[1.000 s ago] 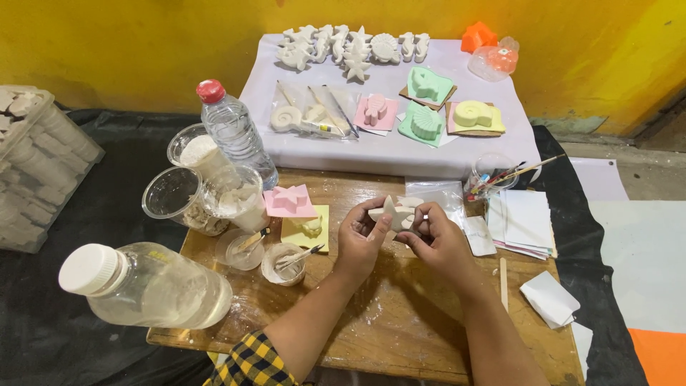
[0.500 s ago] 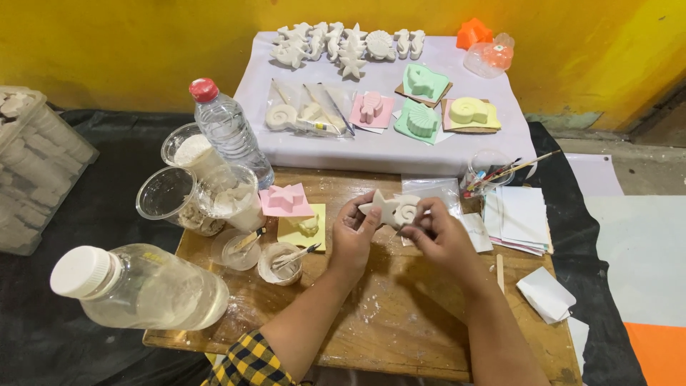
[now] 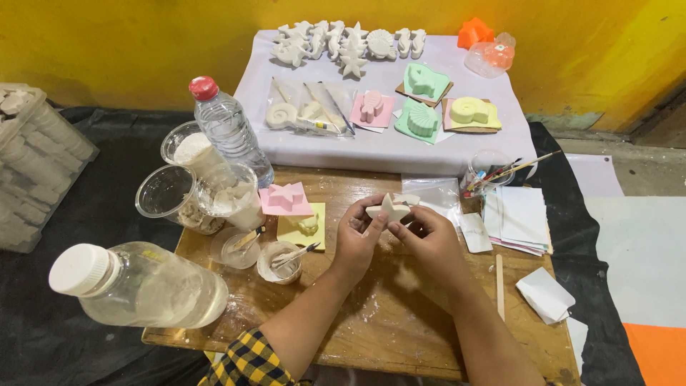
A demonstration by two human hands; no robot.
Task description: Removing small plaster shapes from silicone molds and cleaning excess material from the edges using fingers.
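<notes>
Both my hands hold a white plaster starfish cast (image 3: 391,209) a little above the wooden board (image 3: 371,329). My left hand (image 3: 357,236) grips its left arm with thumb and fingers. My right hand (image 3: 429,239) pinches its right and lower arms. Just left of my hands lie a pink star-shaped mould (image 3: 284,198) and a yellow mould (image 3: 304,229). Two small cups with stirring tools (image 3: 282,259) stand in front of those.
A large clear jar with a white cap (image 3: 139,286) lies at front left, plastic cups of white powder (image 3: 207,189) and a water bottle (image 3: 232,132) behind it. A white-covered stand (image 3: 386,146) carries moulds and plaster figures. Paper stacks (image 3: 518,218) and a brush cup (image 3: 486,171) sit right.
My hands have turned the plaster star, so that its flat star face now points up toward the camera. The things on the board have stayed put.
</notes>
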